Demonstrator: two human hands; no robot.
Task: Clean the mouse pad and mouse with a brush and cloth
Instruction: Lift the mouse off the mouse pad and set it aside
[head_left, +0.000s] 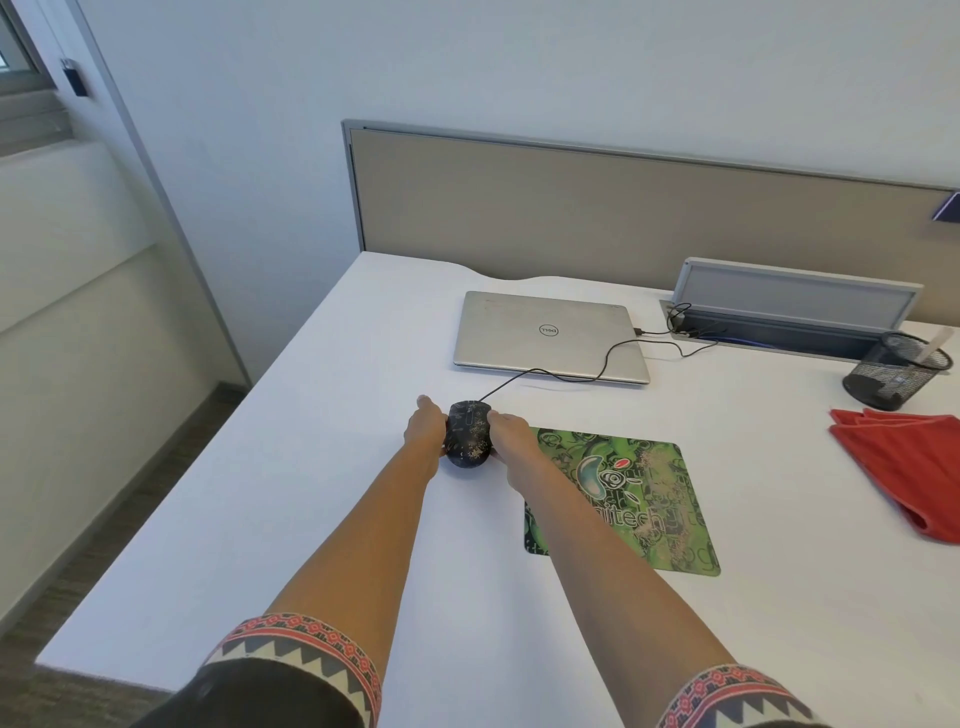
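Between the left hand (427, 434) and right hand (511, 444) sits the speckled mouse (469, 436), both hands clamped on its sides, with the mouse pad (623, 499) just right of the right hand. Its long axis runs away from the wrists, nose and cable (566, 375) pointing ahead toward the laptop (550, 332). Lift it too far and I reckon that cable goes taut and tugs the laptop.

On my feed, left hand (427, 435) and right hand (513, 440) clasp a speckled black mouse (469, 437) on the white desk (311, 467), beside the green mouse pad (631, 506)'s far left corner; red cloth (906, 465) lies at the desk's right edge.
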